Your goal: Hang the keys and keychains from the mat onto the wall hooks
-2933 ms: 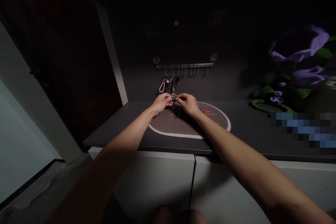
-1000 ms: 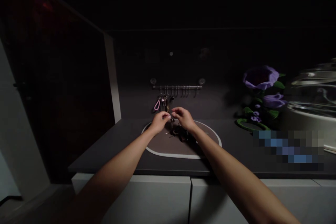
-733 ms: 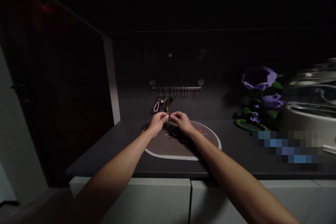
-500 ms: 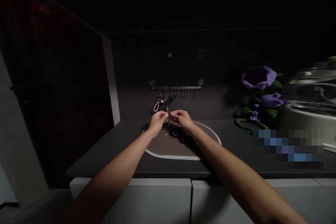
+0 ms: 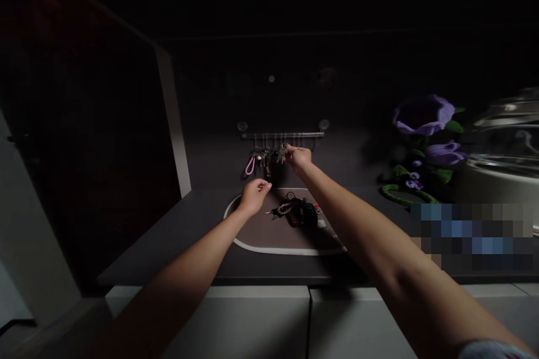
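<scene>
Right hand gripping a bunch of keys at the hook rail

From the middle of my view, the right hand (image 5: 298, 158), just off at 3 o'clock, pinches a metal ring with a bunch of keys (image 5: 282, 152) before the hook rail (image 5: 311, 134). Whether the ring touches a hook, I cannot tell. The left hand (image 5: 254, 195), at 7 o'clock, is apart from it, fingers curled toward the thumb; I cannot tell whether the tips meet.

For room, I have a gap between the hands, with the dark back wall (image 5: 219, 151) close beyond the rail. A pale upright edge (image 5: 170, 118) bounds me at 9 o'clock. The countertop (image 5: 147, 252) ends in a straight front edge at 6 o'clock, beyond the white-rimmed mat (image 5: 248, 230).

I count one rail, two round end mounts, one pink loop (image 5: 250, 165) hanging beside other keys (image 5: 264, 158), one dark pile (image 5: 309, 213) on the mat, two large purple blooms (image 5: 424, 115) and one glass-topped vessel (image 5: 497, 174), both toward 3 o'clock. The held keys are too small to count.
</scene>
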Tool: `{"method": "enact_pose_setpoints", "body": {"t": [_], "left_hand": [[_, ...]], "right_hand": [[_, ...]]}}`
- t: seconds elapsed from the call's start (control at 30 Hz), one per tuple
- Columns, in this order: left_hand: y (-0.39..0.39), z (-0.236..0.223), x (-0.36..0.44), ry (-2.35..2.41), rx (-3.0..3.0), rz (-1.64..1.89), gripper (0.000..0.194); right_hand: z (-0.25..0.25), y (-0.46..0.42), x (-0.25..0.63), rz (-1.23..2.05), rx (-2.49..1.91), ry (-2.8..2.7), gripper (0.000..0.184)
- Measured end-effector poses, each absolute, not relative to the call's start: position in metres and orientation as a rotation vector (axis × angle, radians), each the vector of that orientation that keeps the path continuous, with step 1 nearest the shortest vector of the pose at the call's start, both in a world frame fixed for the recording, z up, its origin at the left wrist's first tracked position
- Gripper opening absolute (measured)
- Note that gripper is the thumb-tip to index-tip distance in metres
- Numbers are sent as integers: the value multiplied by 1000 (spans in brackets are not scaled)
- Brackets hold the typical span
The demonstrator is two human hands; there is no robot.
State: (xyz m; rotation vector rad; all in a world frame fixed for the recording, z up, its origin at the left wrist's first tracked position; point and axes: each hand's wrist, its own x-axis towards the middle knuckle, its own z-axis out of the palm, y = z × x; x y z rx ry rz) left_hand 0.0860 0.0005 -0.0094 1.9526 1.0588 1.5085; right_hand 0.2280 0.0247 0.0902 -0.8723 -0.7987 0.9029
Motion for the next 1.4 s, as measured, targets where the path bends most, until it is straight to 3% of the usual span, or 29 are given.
{"method": "enact_pose_setpoints", "body": {"t": [0.53, 1.4], "left_hand": [[6, -12, 84, 1104, 2048, 1487, 21], [-5, -3, 79, 1043, 1990, 1254, 8]], "right_hand": [[88, 55, 216, 907, -943, -635, 18], [69, 34, 242, 1050, -942, -932, 18]]}}
